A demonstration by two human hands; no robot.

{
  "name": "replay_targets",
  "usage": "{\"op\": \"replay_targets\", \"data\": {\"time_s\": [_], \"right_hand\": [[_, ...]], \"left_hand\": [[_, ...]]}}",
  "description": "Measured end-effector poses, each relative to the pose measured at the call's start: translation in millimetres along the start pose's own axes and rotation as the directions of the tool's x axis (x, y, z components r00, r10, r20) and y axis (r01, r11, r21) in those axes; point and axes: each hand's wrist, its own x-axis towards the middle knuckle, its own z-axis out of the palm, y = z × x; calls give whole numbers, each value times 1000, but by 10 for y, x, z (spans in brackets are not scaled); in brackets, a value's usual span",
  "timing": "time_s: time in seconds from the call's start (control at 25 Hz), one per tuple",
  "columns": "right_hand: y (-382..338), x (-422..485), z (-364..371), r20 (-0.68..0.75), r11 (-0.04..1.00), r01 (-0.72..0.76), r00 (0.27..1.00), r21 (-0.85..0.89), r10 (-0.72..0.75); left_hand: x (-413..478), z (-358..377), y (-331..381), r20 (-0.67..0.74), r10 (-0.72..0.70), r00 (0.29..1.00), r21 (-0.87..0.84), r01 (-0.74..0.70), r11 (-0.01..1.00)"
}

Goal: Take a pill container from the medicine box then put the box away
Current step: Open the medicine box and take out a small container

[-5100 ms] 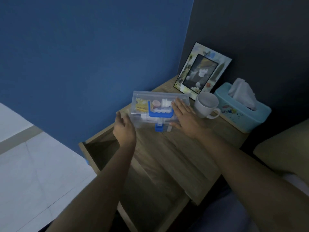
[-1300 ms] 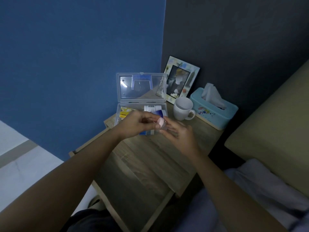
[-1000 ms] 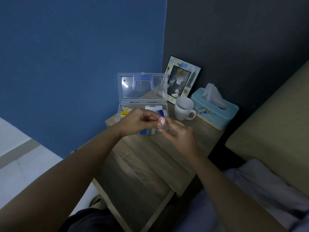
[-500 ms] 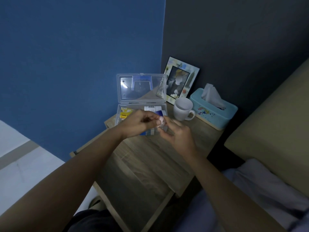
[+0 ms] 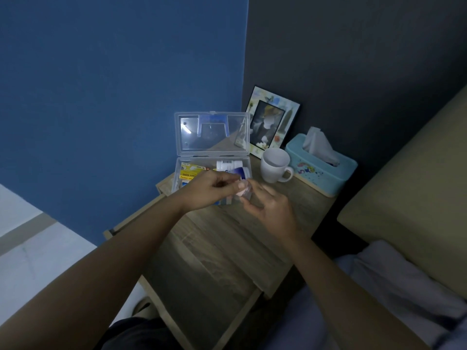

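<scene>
Both hands meet just in front of the open medicine box (image 5: pixel 211 173), over the wooden nightstand (image 5: pixel 214 248). Left hand (image 5: pixel 211 192): fingers curled in, thumb & forefinger pressed onto a small pinkish pill container (image 5: pixel 244 191), pinching its near-left side. Right hand (image 5: pixel 271 210): fingers loosely bent & a bit spread, tips against the container's right & underside, cupping it; how tight the grip is can't be told, the item is small & partly blurred. The container sits between the two hands, just above the box's front edge, clear of the box interior. Box lid (image 5: pixel 212 133) stands upright, clear plastic w/ a blue latch piece at top; inside show yellow packets (image 5: pixel 190 171) on the left & a white bottle (image 5: pixel 231 166) w/ a blue label on the right. Beside the box to the right: white mug (image 5: pixel 274 165), then a teal tissue box (image 5: pixel 321 168); a picture frame (image 5: pixel 271 122) leans on the dark wall behind. Drawer below the tabletop is pulled out. Vs 5.1 s ago: the box was shut then, w/ both hands flat on its sides; now the lid is up & the container is out. Vs 0.5 s ago: almost no change, hands in the same spot, right fingers spread slightly more.
</scene>
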Motion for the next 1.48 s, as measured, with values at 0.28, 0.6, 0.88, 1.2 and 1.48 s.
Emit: {"op": "replay_targets", "data": {"time_s": [0.28,0.6,0.88,1.2,1.48], "right_hand": [[-30,-90,-13,22,996,-61,998,68,60],[-79,-91,-30,-12,989,-103,994,105,105],[-62,-111,19,-4,930,-240,968,280,252],[-63,-70,19,63,898,-304,952,317,300],[-34,-77,30,59,880,-334,941,337,334]], "left_hand": [[26,20,32,8,48,999,-11,-48,999],[35,-8,108,29,4,1000,39,-5,999],[18,-12,192,-2,-57,998,42,57,997],[56,-47,198,-13,-64,998,176,65,982],[77,5,148,-50,-96,994,179,103,979]]}}
